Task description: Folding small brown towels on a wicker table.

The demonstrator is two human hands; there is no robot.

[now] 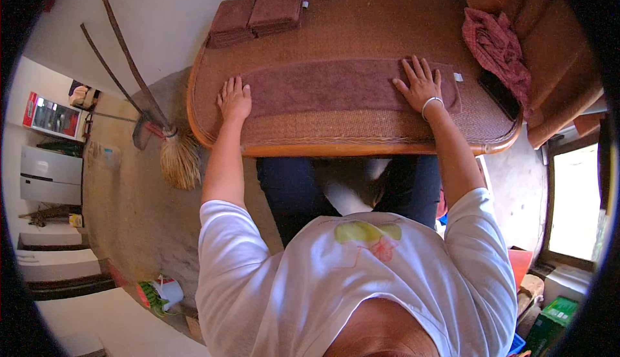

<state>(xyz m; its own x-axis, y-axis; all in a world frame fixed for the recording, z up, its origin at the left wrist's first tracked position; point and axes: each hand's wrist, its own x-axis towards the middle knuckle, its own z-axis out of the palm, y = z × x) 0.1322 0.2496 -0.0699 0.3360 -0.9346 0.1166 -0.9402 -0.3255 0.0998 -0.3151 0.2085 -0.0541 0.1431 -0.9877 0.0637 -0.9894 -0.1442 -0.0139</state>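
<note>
A brown towel (324,88), folded into a long strip, lies flat across the woven top of a rattan table (368,27). My left hand (235,97) rests palm down at the strip's left end, fingers pointing away from me. Near the right end my right hand (420,84) presses flat on the cloth with its fingers spread and a pale bracelet at the wrist. A white tag (458,77) sticks out past that end. Two stacks of folded brown towels, a left stack (232,18) and a right stack (276,9), sit side by side at the far left of the table.
A crumpled reddish cloth (499,51) lies at the table's right beside a dark flat object (499,96) and a brown cushioned seat (557,42). On the left, a straw broom (180,160) leans near the wall. A white bucket (169,291) holding greenery stands lower left.
</note>
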